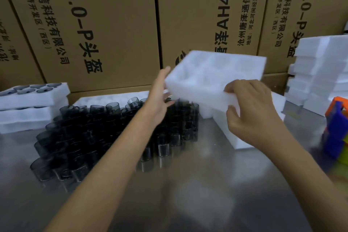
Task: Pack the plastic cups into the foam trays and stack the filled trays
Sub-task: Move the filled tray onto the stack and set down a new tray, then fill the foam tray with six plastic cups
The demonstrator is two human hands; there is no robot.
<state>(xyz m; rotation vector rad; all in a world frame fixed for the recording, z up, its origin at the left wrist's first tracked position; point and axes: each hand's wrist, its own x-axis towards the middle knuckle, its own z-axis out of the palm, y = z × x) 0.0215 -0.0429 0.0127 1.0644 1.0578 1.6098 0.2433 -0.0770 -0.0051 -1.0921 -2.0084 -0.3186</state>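
White foam tray (216, 73) is up in the air above the smoky cups (113, 128) on the bench (197, 184). Right hand (252, 111) grips its near edge; left hand (160, 98), fingers straight, steadies its left side.

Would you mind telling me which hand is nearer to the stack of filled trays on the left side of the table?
Left. The left hand touches the lifted foam tray's left edge, on the side toward the filled trays. The right hand grips its near right edge, farther away.
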